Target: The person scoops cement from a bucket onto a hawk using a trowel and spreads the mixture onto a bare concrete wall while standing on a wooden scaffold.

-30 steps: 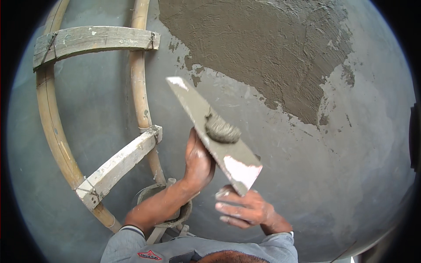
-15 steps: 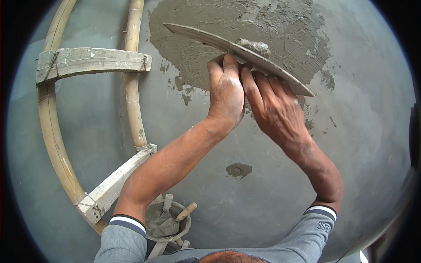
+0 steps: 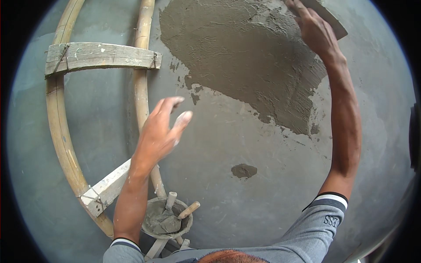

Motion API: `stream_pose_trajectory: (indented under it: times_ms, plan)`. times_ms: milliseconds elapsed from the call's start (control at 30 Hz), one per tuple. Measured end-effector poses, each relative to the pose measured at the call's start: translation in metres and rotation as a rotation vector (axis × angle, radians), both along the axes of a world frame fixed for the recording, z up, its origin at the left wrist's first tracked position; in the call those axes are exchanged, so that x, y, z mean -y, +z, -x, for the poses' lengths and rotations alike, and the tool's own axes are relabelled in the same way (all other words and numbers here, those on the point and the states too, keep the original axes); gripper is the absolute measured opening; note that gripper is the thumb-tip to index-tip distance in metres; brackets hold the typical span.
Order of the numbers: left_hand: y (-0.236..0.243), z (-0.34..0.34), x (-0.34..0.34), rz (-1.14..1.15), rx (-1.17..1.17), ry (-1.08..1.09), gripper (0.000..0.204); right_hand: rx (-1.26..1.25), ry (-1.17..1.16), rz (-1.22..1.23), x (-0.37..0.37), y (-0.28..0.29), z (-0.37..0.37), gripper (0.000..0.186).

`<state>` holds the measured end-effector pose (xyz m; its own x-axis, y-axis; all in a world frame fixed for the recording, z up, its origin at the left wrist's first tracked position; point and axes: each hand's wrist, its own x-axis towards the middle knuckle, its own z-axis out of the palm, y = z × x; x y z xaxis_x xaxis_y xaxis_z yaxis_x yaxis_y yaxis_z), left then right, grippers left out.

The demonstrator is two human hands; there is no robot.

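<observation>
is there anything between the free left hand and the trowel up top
Nothing visible. The left hand hangs open in front of the wall, and only wet plaster on the wall lies between it and the trowel held by the right hand.

My left hand (image 3: 160, 131) and right hand (image 3: 316, 30) are bare, flecked with pale dried plaster. I wear a grey shirt, sleeves pushed above the elbows, each cuff banded dark and white.
</observation>
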<state>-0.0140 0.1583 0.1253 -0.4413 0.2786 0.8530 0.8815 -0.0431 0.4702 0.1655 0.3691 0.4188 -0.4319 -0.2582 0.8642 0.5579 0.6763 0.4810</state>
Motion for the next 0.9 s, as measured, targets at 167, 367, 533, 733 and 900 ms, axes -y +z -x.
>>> stream_pose_trajectory:
  times_ms: [167, 367, 533, 733, 900]
  plan:
    - [-0.064, 0.021, 0.064, 0.29, 0.001, 0.499, 0.046, 0.012, 0.119, 0.096, -0.003, 0.047, 0.003, 0.04]
    - [-0.087, 0.03, 0.094, 0.64, 0.303, 0.627, 0.049, 0.042, 0.301, 0.088, -0.015, 0.078, -0.001, 0.031]
    - [-0.09, 0.036, 0.095, 0.92, 0.354, 0.594, 0.052, -0.02, 0.309, -0.005, -0.052, 0.127, 0.002, 0.031]
    - [-0.099, 0.038, 0.1, 0.887, 0.279, 0.607, 0.051, -0.194, 0.273, 0.017, -0.06, 0.137, -0.002, 0.03]
    - [-0.103, 0.04, 0.097, 0.904, 0.237, 0.581, 0.054, -0.278, 0.277, -0.006, -0.061, 0.134, -0.023, 0.03]
